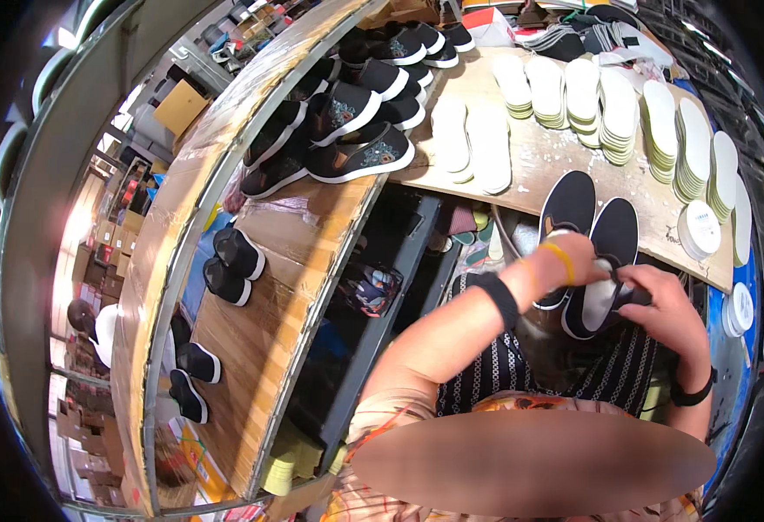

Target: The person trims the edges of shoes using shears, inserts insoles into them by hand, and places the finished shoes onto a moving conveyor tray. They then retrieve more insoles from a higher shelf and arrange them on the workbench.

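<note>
Head: two hands [578, 259] [663, 300], one shoe [615, 233]

You are in a shoe workshop.
Stacks of pale insoles [618, 113] line the wooden workbench [543, 157] before you; to your left, black shoes [360, 157] fill a cardboard-covered shelf [256, 365], and beyond it cardboard boxes [181, 107] pile up.

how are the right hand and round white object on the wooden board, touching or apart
Apart: the head view shows the wooden board between right hand and round white object.
</note>
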`<state>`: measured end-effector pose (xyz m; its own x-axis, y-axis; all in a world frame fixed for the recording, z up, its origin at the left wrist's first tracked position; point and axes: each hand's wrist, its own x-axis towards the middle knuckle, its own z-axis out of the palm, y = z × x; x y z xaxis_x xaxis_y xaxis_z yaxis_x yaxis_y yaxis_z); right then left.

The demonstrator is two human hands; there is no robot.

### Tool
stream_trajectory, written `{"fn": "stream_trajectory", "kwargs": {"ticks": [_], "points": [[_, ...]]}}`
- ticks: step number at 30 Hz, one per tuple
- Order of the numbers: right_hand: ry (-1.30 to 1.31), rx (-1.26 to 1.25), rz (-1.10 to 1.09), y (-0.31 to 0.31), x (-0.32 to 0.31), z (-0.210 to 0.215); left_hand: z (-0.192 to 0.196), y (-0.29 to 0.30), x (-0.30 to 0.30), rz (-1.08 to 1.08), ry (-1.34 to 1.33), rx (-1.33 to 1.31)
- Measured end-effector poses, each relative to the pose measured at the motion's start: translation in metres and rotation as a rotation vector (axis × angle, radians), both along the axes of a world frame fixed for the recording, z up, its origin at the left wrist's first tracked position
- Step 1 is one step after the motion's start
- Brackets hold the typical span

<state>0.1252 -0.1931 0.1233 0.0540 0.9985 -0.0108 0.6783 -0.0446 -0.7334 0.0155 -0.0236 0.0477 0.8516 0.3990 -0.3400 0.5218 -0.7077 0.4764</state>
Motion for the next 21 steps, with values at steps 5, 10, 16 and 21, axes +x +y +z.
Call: {"fn": "stream_trajectory", "kwargs": {"ticks": [5,10,16,21], "points": [[-0.360,0.014,-0.110,-0.019,0.001,-0.004,-0.046,-0.015,0.016,0.238,-0.151,0.164],[-0.098,0.001,-0.150,-0.040,0.021,-0.014,-0.004,-0.012,-0.050,0.141,-0.465,0.014],[-0.219,-0.091,-0.155,-0.029,0.038,-0.058,0.132,-0.019,-0.186,0.537,-0.429,-0.158],[-0.155,-0.031,-0.002,0.012,0.029,-0.111,0.226,-0.021,-0.248,0.885,-0.578,-0.023]]}}
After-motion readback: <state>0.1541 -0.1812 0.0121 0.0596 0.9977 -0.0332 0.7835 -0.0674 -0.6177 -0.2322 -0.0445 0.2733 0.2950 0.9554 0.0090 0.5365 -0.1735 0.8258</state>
